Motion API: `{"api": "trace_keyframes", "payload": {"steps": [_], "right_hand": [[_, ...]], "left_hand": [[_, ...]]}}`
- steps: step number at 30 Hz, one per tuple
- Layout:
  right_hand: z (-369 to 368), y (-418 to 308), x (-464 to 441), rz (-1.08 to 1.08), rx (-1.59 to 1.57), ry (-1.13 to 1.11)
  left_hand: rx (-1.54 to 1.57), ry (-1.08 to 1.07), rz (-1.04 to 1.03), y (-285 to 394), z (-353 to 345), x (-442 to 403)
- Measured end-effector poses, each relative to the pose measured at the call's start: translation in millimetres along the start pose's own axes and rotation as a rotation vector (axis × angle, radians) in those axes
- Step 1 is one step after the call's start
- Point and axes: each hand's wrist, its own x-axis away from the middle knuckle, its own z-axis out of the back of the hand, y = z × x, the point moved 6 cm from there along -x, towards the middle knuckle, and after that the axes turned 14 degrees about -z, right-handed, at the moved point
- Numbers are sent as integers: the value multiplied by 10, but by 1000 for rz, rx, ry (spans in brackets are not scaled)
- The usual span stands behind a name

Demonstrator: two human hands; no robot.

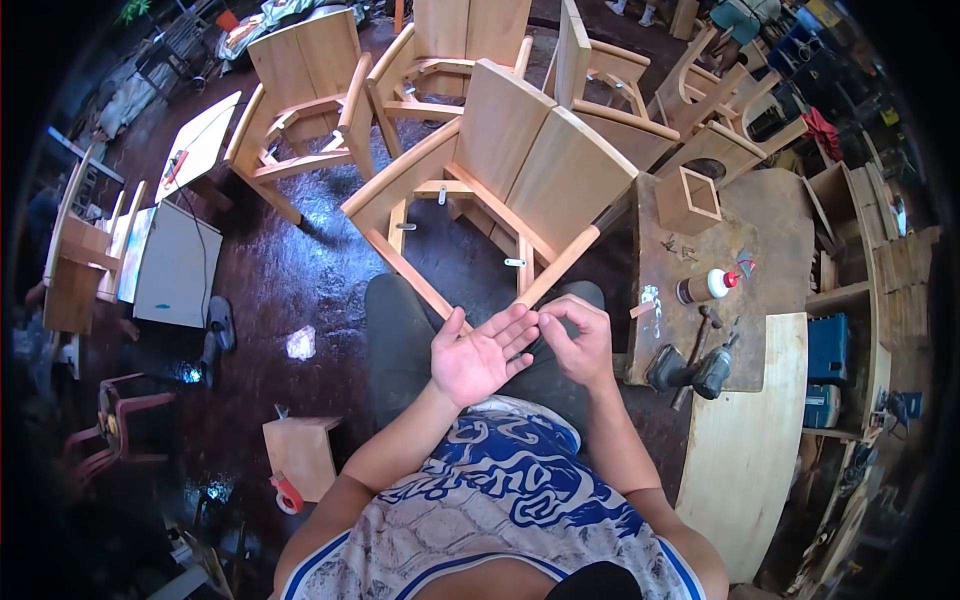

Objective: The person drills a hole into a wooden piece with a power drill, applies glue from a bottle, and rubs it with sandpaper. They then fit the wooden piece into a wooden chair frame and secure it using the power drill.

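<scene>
My left hand (474, 358) is palm up with its fingers spread, and nothing lies on the palm. Beside it, my right hand (578, 338) has its thumb and fingers pinched together at the left fingertips; whatever it pinches, if anything, is too small to make out. Both hands are above my lap, at the near corner of a wooden chair frame (565, 268). That frame is tilted, with its two-board back panel (505, 130) away from me. Small metal brackets (515, 262) show on its inner rails.
More wooden chairs (305, 100) stand beyond. On the right, a worktable (735, 240) holds a glue bottle (706, 286), a hammer (697, 350), a power drill (714, 372) and a wooden box (688, 200). Red tape (288, 495) is at lower left. Another person (738, 22) is at the back right.
</scene>
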Motion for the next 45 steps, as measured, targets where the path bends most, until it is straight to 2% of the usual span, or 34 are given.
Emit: {"api": "trace_keyframes", "payload": {"steps": [14, 18, 26, 29, 31, 34, 38, 45], "right_hand": [[-72, -161, 12, 53, 53, -89], [-102, -173, 26, 55, 58, -109], [-14, -225, 33, 47, 64, -44], [0, -361, 47, 98, 43, -18], [-73, -504, 83, 221, 113, -67], [-177, -652, 140, 320, 219, -114], [-314, -732, 198, 372, 216, -167], [-387, -674, 228, 387, 165, -50]], "left_hand": [[-95, -40, -22, 103, 33, 103], [-25, -48, -18, 84, 46, 138], [-177, -44, 71, 32, 50, 181], [-231, -60, 118, -60, -2, 176], [-336, 9, 145, -137, 1, 206], [-388, -17, 122, -200, -58, 190], [-492, 38, 59, -177, -80, 199], [-508, 35, 12, -147, -54, 197]]}}
